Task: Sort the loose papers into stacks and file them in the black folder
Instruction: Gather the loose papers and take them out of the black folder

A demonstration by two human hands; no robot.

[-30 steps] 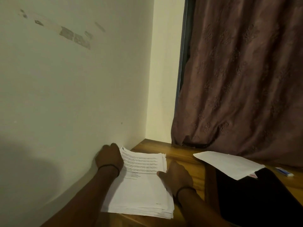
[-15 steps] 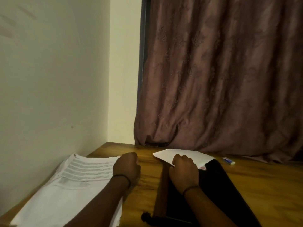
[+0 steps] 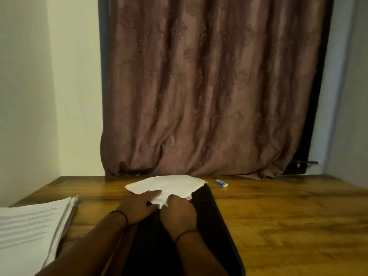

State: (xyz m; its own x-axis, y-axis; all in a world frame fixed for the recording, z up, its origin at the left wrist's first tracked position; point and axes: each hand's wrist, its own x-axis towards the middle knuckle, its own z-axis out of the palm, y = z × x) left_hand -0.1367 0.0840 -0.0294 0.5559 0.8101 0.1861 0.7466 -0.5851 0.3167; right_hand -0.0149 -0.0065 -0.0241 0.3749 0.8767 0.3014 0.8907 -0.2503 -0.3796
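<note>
A wooden desk stands below a brown curtain. The black folder lies centred, white sheets on its far end. The left hand presses them with straight fingers; the right hand curls its fingers on their edge.

Black folder flat, centre; white sheets fanned over its far end; printed stack lying far left

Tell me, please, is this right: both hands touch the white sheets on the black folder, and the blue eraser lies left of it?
No: the head view shows the blue eraser right of the black folder. Left hand and right hand do touch the white sheets.
</note>
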